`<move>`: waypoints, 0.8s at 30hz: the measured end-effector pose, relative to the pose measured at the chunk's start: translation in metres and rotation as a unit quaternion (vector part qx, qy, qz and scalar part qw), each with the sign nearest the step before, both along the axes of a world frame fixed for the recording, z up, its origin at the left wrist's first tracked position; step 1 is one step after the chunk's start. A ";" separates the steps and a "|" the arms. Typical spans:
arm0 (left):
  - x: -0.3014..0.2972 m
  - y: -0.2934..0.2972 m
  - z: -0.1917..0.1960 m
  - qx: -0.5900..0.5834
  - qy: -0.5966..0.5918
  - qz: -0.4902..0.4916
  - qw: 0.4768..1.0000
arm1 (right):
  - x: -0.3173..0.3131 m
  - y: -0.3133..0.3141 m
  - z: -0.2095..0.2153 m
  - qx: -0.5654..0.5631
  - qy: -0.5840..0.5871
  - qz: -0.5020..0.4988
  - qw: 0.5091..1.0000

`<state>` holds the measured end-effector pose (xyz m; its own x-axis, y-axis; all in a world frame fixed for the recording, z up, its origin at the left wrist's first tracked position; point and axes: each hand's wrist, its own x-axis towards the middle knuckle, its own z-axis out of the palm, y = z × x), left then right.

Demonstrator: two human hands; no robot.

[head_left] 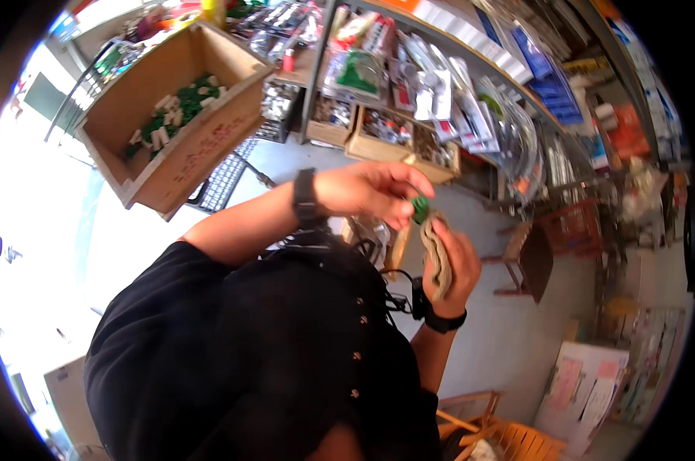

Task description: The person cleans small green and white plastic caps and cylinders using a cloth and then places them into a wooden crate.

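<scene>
My left hand (367,190) reaches across from the left with its fingertips pinched on a small green plastic piece (420,209). Close beside it, my right hand (457,261) is closed around a folded beige cloth (438,265). The cloth's upper end meets or nearly meets the green piece; whether they touch I cannot tell. To the left stands a deep wooden box (190,165) with handwriting on its side. Loose green and white small pieces (177,114) lie inside it.
Metal shelves hold packaged goods (363,73) at the back. Lower down sit wooden trays (386,142) of small parts. A brown chair (528,261) stands to the right, and an orange wooden chair (520,439) at the bottom right. A black crate (228,180) is behind the box.
</scene>
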<state>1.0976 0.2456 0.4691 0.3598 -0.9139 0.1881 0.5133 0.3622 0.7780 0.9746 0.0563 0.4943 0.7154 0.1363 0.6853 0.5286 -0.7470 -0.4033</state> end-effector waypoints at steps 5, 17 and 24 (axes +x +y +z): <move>-0.004 -0.002 0.006 0.037 -0.018 0.011 0.999 | -0.001 0.004 0.004 0.014 -0.024 -0.024 0.999; -0.005 -0.020 0.001 0.048 -0.076 -0.029 0.996 | -0.009 -0.006 0.002 0.047 -0.010 -0.030 0.998; 0.009 -0.028 0.000 0.087 -0.115 -0.030 0.989 | -0.026 -0.026 0.002 0.001 0.054 -0.090 0.994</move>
<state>1.1061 0.2175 0.4691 0.2699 -0.9580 0.0969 0.3318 0.1869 0.9246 0.9486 0.0303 0.4966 0.7980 -0.0023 0.6027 0.3399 -0.8241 -0.4531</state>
